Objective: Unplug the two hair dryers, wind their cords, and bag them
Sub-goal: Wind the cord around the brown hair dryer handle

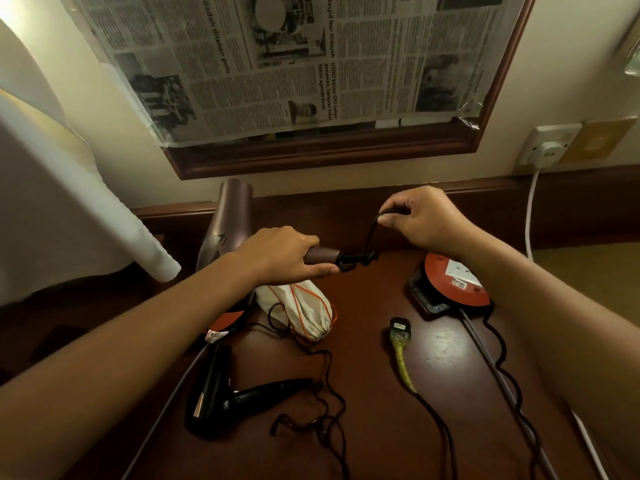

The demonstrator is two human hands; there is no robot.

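My left hand [280,254] grips the handle of a mauve hair dryer [228,220], held above the dark wooden table [381,427] with its barrel pointing at the wall. My right hand [420,216] pinches that dryer's black cord [370,233] in a loop just past the handle's end. A black hair dryer [221,396] lies on the table at the front left, its thin cord [325,410] tangled loosely beside it. A cream drawstring bag [304,313] with orange cords lies under my left hand. A black plug [400,325] with a yellowish cord sleeve lies loose at the centre.
An orange extension reel [457,282] sits at the right, under my right forearm, with grey and black cords running toward me. A white plug [550,150] sits in the wall socket at the far right. A newspaper-covered framed mirror [277,64] hangs ahead, white fabric [69,202] left.
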